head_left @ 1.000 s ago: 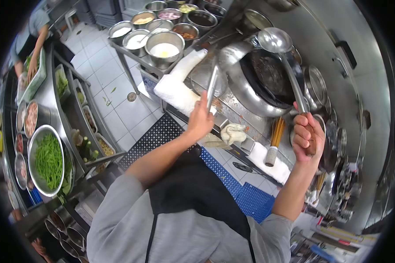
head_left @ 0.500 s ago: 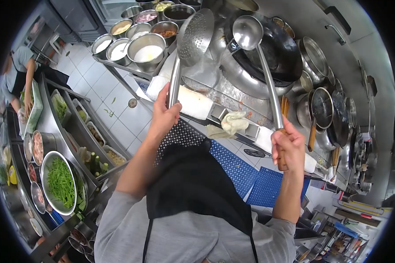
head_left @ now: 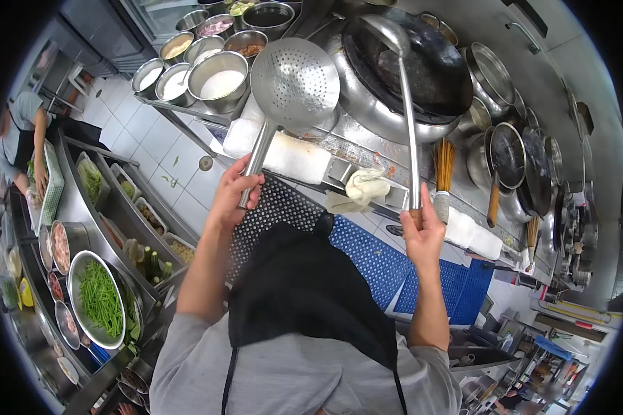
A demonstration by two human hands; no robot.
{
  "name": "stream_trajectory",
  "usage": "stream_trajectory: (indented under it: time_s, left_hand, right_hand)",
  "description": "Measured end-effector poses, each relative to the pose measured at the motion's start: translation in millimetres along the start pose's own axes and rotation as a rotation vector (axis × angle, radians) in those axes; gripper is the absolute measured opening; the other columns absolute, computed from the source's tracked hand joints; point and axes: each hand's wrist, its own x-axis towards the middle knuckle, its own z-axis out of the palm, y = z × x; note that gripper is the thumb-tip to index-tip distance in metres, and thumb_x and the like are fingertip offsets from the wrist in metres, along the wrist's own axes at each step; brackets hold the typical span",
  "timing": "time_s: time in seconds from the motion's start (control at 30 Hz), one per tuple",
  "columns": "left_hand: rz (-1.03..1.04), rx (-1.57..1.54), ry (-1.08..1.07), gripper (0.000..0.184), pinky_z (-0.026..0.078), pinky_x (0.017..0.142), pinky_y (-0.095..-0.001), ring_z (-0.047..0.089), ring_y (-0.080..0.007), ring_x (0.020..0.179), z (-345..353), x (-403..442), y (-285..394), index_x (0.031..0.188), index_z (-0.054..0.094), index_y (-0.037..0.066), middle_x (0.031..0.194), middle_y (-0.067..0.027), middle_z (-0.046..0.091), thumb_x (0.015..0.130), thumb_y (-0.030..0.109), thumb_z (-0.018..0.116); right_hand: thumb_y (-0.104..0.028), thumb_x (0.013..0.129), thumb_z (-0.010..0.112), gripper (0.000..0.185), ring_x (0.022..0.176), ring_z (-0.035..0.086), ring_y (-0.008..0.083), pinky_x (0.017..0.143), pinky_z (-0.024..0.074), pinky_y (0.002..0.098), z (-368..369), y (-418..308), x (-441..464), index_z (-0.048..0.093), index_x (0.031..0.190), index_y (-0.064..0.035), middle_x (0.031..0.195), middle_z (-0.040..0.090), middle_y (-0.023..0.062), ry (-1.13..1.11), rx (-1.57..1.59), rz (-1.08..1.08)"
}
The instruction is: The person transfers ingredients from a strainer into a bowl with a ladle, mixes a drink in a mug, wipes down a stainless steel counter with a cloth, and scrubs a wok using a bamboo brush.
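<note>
My left hand point(head_left: 234, 191) is closed around the metal handle of a perforated skimmer point(head_left: 295, 83), whose round face is turned up toward me beside the stove. With its fingers wrapped on the wooden grip, my right hand point(head_left: 424, 225) holds a long steel ladle point(head_left: 409, 124). The ladle's bowl is over the dark wok point(head_left: 429, 66), tilted so that its inside is hidden from me. The wok sits on the steel stove. Between my hands, a crumpled pale cloth point(head_left: 367, 185) lies on the stove's front rail.
Steel pots of ingredients, including one with white contents point(head_left: 218, 84), stand left of the stove. A bamboo brush point(head_left: 443, 166) and stacked pans point(head_left: 509, 162) are on the right. Far left, a bowl of cut greens point(head_left: 100, 297) stands on a counter, where another person point(head_left: 28, 131) works.
The skimmer has turned its face toward me and come lower. The ladle has tipped over and swung left above the wok. My right hand has moved left, away from the bamboo brush.
</note>
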Motion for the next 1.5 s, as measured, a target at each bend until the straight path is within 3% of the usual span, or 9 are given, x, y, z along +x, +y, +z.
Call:
stream_trajectory:
  time_s: [0.3,0.43,0.53,0.63,0.73,0.83,1.03,1.33,1.5]
  left_hand:
    - [-0.201,-0.001,-0.037,0.061,0.047,0.042,-0.022,0.057,-0.0119,0.053,-44.6,37.6,1.1,0.146,0.038,-0.003,0.09,-0.0133,0.067,0.088,0.003,0.057]
    - [-0.16,0.694,0.059,0.052,0.056,0.062,-0.0323,0.067,-0.0202,0.079,-43.2,40.3,16.6,0.134,0.058,0.002,0.102,-0.0141,0.069,0.083,0.008,0.063]
    - [0.854,1.608,0.32,0.044,0.055,0.08,-0.0392,0.063,-0.0281,0.105,-4.0,35.6,22.2,0.12,0.068,0.005,0.112,-0.0165,0.066,0.077,0.009,0.067]
    - [0.802,1.548,-0.017,0.037,0.052,0.089,-0.0423,0.057,-0.0337,0.112,36.1,59.4,-0.3,0.109,0.072,0.006,0.111,-0.0177,0.062,0.072,0.006,0.067]
    - [0.738,1.9,-0.227,0.026,0.053,0.087,-0.0427,0.059,-0.035,0.106,45.1,101.8,-31.3,0.099,0.073,0.006,0.104,-0.0156,0.062,0.076,0.004,0.063]
    - [0.682,2.005,-0.252,0.04,0.053,0.084,-0.0421,0.058,-0.0345,0.094,50.9,122.5,-40.8,0.11,0.072,0.013,0.108,-0.0151,0.06,0.074,-0.001,0.06]
    - [0.929,1.828,-0.193,0.061,0.053,0.089,-0.0427,0.057,-0.0353,0.105,93.4,141.5,-4.0,0.134,0.063,0.024,0.118,-0.0145,0.059,0.077,0.0,0.057]
    - [0.656,1.499,-0.121,0.057,0.046,0.101,-0.0428,0.054,-0.0389,0.116,62.4,162.2,-1.5,0.13,0.063,0.008,0.122,-0.0222,0.057,0.074,-0.002,0.063]
    - [0.81,1.384,-0.034,0.071,0.041,0.105,-0.0452,0.052,-0.0433,0.119,53.7,145.5,-10.5,0.136,0.056,0.005,0.123,-0.0242,0.056,0.067,-0.01,0.063]
  right_hand:
    - [0.004,0.087,0.065,0.063,0.059,0.044,0.0025,0.052,0.0398,0.0196,-33.6,13.4,17.2,0.046,0.147,0.0006,0.072,0.051,-0.0059,0.122,0.086,0.157]
    - [0.004,0.088,0.064,0.063,0.055,0.044,0.0024,0.047,0.039,0.0197,-43.0,14.2,11.5,0.045,0.147,0.001,0.07,0.052,-0.0045,0.156,0.117,0.193]
    - [0.005,0.087,0.064,0.063,0.054,0.045,0.0028,0.047,0.039,0.0197,-48.7,13.5,8.4,0.044,0.147,0.0028,0.069,0.052,-0.0033,0.182,0.116,0.197]
    - [0.004,0.09,0.064,0.064,0.048,0.046,0.003,0.041,0.0382,0.0196,-56.8,23.1,12.2,0.041,0.15,0.0003,0.077,0.062,0.0001,0.139,0.143,0.156]
    - [0.005,0.088,0.064,0.064,0.053,0.043,0.0029,0.047,0.0388,0.0198,-59.0,8.9,12.9,0.043,0.148,0.003,0.069,0.052,-0.0038,0.163,0.172,0.209]
    - [0.006,0.088,0.063,0.063,0.053,0.044,0.0029,0.047,0.0386,0.0195,-65.3,11.1,7.8,0.043,0.148,0.0026,0.07,0.053,-0.0035,0.177,0.181,0.21]
    - [0.006,0.089,0.063,0.063,0.052,0.045,0.0025,0.046,0.0388,0.0192,-73.5,22.0,-2.2,0.043,0.148,0.002,0.072,0.057,-0.0023,0.191,0.212,0.198]
    - [0.002,0.089,0.066,0.063,0.045,0.048,0.0047,0.037,0.0386,0.0205,-80.4,22.8,18.2,0.042,0.148,0.003,0.073,0.063,0.0032,0.273,0.444,0.28]
    - [0.001,0.087,0.066,0.061,0.045,0.051,0.0081,0.038,0.0388,0.0241,-111.1,11.2,68.5,0.046,0.146,0.0015,0.07,0.061,0.0021,0.36,0.394,0.346]
